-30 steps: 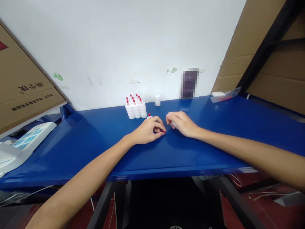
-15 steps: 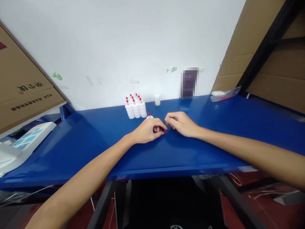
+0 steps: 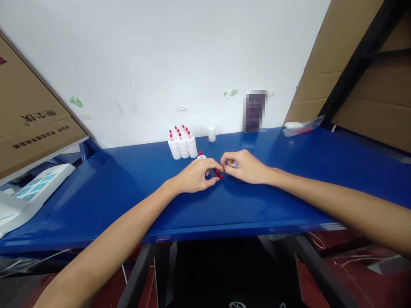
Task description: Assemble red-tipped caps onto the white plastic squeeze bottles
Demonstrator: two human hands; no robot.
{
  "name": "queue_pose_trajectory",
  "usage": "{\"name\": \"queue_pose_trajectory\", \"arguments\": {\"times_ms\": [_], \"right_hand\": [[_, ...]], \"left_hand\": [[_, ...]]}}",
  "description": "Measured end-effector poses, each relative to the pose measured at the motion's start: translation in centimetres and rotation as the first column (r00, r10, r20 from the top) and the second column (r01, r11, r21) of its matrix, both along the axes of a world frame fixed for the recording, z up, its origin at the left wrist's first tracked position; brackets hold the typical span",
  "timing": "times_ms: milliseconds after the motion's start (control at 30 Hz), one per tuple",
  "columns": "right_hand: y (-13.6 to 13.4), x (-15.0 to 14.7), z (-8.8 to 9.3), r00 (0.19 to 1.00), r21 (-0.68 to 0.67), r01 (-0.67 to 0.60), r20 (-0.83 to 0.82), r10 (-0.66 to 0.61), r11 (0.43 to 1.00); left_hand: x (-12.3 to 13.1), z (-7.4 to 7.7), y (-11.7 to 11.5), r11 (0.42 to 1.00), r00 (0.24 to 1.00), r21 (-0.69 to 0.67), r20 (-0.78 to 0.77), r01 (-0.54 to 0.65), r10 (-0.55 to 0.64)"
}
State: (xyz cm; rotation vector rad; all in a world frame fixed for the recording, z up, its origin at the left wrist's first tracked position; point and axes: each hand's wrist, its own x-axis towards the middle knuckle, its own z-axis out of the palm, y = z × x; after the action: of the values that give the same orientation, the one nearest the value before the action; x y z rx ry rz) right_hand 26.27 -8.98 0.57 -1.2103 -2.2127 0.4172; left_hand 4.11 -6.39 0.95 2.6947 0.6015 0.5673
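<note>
Both hands meet on blue worktop: left hand fingers pinch small red caps; right hand fingers curled, grip unclear. White bottles stand behind.

Both forearms are bare from the lower frame edge to the wrists; no sleeve, cuff or glove is visible. The left hand and the right hand carry no ring, watch, strap or bracelet. Fingers are slim, with short nails. No markings, tape or dressings show on either arm. Nothing else of the person appears
</note>
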Motion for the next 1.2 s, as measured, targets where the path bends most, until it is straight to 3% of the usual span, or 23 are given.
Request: {"name": "queue_pose_trajectory", "arguments": {"times_ms": [300,900,1200], "right_hand": [[-0.41,0.19,0.81,0.976,0.004,-0.112,0.188,0.110,0.994],[-0.51,0.16,0.86,0.956,-0.002,-0.117,0.272,0.113,0.993],[-0.22,0.29,0.59,0.955,0.009,-0.141,0.266,0.133,0.990]], "left_hand": [[-0.29,0.14,0.02,1.000,0.999,0.015,-0.027,0.024,-0.023],[-0.91,0.80,0.37,0.994,0.992,0.101,-0.122,0.046,-0.034],[-0.92,0.39,0.55,0.985,0.997,0.171,-0.069,0.037,-0.025]]}}
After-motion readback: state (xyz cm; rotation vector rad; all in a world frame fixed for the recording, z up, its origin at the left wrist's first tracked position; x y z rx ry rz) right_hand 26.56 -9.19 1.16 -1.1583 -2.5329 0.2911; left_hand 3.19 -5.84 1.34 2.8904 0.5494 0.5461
